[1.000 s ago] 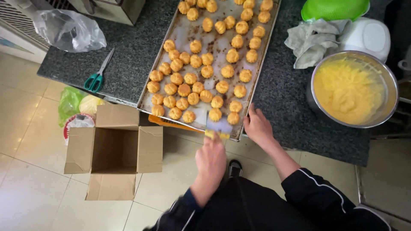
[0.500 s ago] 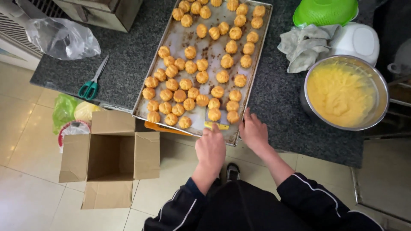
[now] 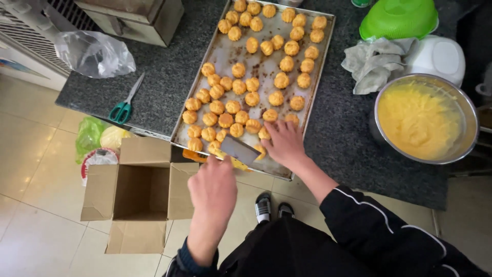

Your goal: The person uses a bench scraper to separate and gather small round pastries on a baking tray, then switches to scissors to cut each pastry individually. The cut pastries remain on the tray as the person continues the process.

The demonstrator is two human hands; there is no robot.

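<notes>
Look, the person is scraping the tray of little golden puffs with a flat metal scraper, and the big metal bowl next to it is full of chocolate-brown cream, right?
Not quite. The head view shows yellow cream, not chocolate-brown, in the big round metal bowl. The rest holds: the left hand holds the flat metal scraper at the near edge of the rectangular metal tray of small golden puffs.

The long rectangular baking tray [image 3: 228, 51] is dull grey metal, stained and matt, set on a speckled dark stone counter [image 3: 169, 72] with a faint sheen. The flat scraper blade [image 3: 239, 149] is smooth bright metal. The round steel bowl [image 3: 464, 110] has a glossy rim. The open brown box [image 3: 133, 192] is matt cardboard; the crumpled grey rag [image 3: 371, 64] is soft cloth.
</notes>
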